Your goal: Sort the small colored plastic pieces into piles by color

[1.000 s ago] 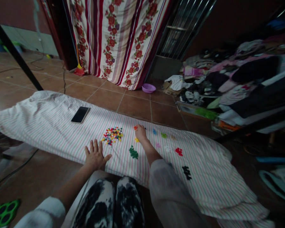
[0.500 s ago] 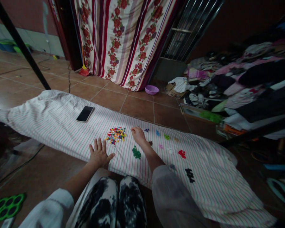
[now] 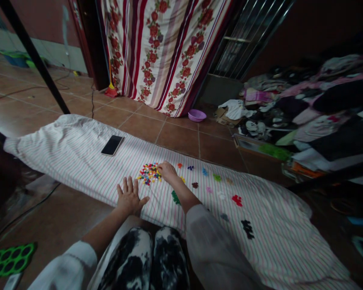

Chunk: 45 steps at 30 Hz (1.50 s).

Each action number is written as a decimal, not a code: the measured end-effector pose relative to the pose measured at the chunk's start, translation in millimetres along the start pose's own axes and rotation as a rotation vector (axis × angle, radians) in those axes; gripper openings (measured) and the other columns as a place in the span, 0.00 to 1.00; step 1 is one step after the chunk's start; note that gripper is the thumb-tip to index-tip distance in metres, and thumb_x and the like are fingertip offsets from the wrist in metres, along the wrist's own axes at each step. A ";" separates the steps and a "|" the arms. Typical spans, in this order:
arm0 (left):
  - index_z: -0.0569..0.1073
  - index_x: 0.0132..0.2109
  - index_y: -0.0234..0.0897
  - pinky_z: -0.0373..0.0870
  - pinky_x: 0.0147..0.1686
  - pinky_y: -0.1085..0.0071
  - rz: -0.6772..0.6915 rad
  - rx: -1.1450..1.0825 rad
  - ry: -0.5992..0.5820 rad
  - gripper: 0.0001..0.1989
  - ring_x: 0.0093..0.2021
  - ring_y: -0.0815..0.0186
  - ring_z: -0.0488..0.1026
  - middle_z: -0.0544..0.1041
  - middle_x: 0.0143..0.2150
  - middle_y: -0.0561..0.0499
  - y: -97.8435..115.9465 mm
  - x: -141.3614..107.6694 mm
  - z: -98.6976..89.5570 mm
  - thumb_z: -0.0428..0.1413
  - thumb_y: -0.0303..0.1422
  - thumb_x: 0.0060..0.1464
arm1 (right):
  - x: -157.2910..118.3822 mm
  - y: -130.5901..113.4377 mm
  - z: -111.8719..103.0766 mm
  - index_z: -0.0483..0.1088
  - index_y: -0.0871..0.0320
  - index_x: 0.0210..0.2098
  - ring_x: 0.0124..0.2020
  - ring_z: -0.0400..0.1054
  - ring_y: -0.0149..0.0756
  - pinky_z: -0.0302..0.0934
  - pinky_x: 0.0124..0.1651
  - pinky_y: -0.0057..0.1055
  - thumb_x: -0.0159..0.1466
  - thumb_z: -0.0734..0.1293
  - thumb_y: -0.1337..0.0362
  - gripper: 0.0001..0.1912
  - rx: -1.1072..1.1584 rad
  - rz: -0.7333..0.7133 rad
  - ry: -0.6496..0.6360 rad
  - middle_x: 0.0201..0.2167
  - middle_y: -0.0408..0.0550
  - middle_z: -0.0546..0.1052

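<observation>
A mixed pile of tiny coloured pieces [image 3: 149, 173] lies on the striped cloth [image 3: 133, 155]. At the pile's right edge, my right hand [image 3: 167, 172] has its fingertips pinched together; whether a piece is between them cannot be made out. My left hand [image 3: 130, 198] rests with fingers spread on the cloth's near edge, below the pile. Single-colour clusters spread to the right: green pieces [image 3: 175, 197] partly behind my right forearm, orange pieces [image 3: 180, 165], dark blue pieces [image 3: 190, 167], brown pieces [image 3: 195, 185], red pieces [image 3: 237, 200] and black pieces [image 3: 247, 229].
A phone [image 3: 112, 145] lies on the cloth left of the pile. Beyond are a floral curtain [image 3: 166, 52] and a purple basin [image 3: 197, 115] on the tiled floor. Heaped clothes [image 3: 317, 104] fill the right side. A green tray with round holes [image 3: 12, 259] sits at lower left.
My right hand has moved left, from beside the dark blue cluster to the edge of the mixed pile, uncovering orange pieces. My left hand stays spread in place. The view has shifted slightly.
</observation>
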<state>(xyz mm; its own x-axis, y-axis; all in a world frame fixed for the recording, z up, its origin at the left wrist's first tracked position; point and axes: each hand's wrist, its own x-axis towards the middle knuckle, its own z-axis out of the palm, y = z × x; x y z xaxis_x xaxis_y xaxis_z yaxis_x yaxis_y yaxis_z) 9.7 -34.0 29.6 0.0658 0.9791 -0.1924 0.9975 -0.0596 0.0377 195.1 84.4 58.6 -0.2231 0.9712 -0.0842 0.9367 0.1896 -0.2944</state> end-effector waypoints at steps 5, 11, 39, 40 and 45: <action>0.42 0.67 0.27 0.37 0.61 0.39 -0.002 -0.010 -0.015 0.48 0.68 0.41 0.32 0.38 0.69 0.31 -0.2 0.4 0.4 0.33 0.61 0.52 | 12.3 -11.9 -4.8 0.75 0.60 0.42 0.47 0.68 0.37 0.58 0.46 0.27 0.64 0.59 0.67 0.15 -0.086 0.089 -0.069 0.45 0.56 0.75; 0.41 0.67 0.27 0.37 0.61 0.39 -0.007 -0.021 -0.027 0.48 0.68 0.41 0.31 0.38 0.69 0.32 0.4 -0.4 -2.3 0.34 0.61 0.52 | 21.4 -22.7 -7.0 0.74 0.63 0.45 0.47 0.69 0.40 0.60 0.44 0.29 0.61 0.60 0.70 0.16 -0.147 0.176 -0.134 0.45 0.60 0.75; 0.41 0.67 0.28 0.37 0.61 0.40 -0.006 -0.019 -0.043 0.49 0.68 0.41 0.31 0.36 0.69 0.31 0.7 -0.5 -3.8 0.33 0.62 0.51 | 8.2 88.4 -9.3 0.73 0.54 0.44 0.45 0.68 0.36 0.56 0.45 0.28 0.61 0.59 0.70 0.15 0.013 0.368 0.256 0.43 0.47 0.77; 0.41 0.67 0.28 0.37 0.61 0.40 -0.006 -0.019 -0.040 0.49 0.68 0.41 0.31 0.37 0.69 0.31 0.7 -0.3 -3.5 0.33 0.62 0.51 | 8.4 89.2 -7.0 0.73 0.54 0.44 0.45 0.68 0.36 0.56 0.46 0.28 0.62 0.59 0.71 0.16 0.007 0.371 0.244 0.44 0.48 0.77; 0.42 0.67 0.28 0.37 0.61 0.39 -0.010 -0.016 -0.037 0.49 0.68 0.41 0.31 0.37 0.69 0.31 1.1 -0.5 -4.6 0.33 0.62 0.51 | 6.8 90.1 3.6 0.74 0.57 0.44 0.47 0.67 0.35 0.54 0.51 0.27 0.61 0.57 0.73 0.18 0.008 0.293 0.238 0.45 0.49 0.76</action>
<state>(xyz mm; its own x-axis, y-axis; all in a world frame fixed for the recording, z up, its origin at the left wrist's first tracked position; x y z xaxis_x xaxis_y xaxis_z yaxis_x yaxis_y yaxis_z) 10.6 -33.7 34.2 0.0566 0.9717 -0.2293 0.9976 -0.0460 0.0512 277.0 107.6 28.0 0.1243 0.9906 0.0572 0.9492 -0.1019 -0.2978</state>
